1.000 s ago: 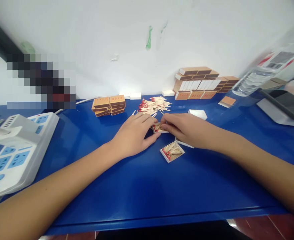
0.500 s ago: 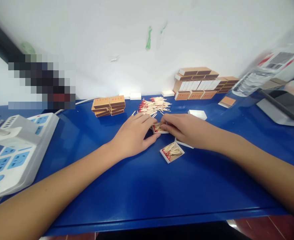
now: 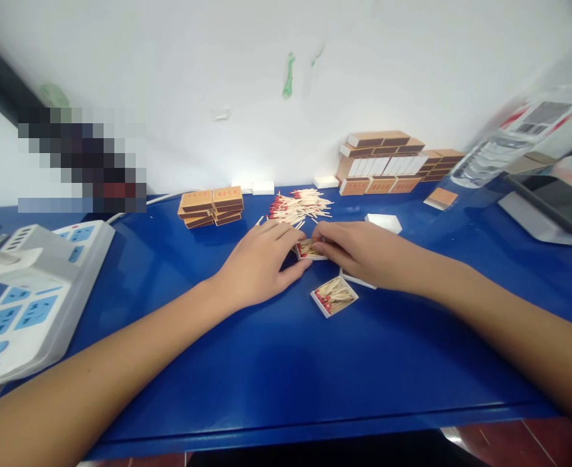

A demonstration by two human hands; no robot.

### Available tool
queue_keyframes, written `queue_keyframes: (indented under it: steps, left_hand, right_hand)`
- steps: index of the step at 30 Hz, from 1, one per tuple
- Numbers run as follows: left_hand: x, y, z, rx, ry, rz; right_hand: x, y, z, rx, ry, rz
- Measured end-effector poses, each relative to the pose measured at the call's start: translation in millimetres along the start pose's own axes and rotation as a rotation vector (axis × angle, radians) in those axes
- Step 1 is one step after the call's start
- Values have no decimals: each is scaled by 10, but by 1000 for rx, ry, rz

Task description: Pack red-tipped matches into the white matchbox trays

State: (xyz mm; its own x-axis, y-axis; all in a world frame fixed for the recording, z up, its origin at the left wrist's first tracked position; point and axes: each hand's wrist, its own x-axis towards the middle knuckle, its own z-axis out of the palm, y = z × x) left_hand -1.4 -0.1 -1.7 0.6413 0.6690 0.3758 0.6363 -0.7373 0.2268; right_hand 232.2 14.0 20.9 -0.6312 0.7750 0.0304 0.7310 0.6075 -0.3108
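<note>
Along the left edge of the blue table (image 3: 247, 376) lies a white power strip (image 3: 67, 295) with blue sockets and a plug-in adapter (image 3: 37, 259) on it. Further right, a short stack of matchboxes (image 3: 213, 206) sits well apart from the hands. Next comes the left hand (image 3: 261, 263), palm down, grasping the left end of a matchbox tray (image 3: 319, 258) between thumb and fingers. Beyond it, white boxes (image 3: 262, 188) rest by the wall, and a loose pile of red-headed matches (image 3: 301, 207) lies behind the tray. Nearer the person, a second tray (image 3: 318, 306), filled with matches, sits tilted at an angle. The right hand (image 3: 349, 245) bends its fingertips together over the right end of the held tray; whether they pinch a match or the tray, I cannot tell. Partly under that hand is a white tray (image 3: 361, 280). Past the wrist come a white box piece (image 3: 384, 224), a taller matchbox stack (image 3: 381, 185), a lone matchbox (image 3: 441, 197) and a clear bottle (image 3: 490, 155).
</note>
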Motion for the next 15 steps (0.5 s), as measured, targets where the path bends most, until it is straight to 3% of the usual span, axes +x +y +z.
queue_keyframes:
  steps: [15]
  left_hand:
    - [7, 0, -2, 8, 6, 7]
  right_hand:
    - [0, -13, -12, 10, -2, 0]
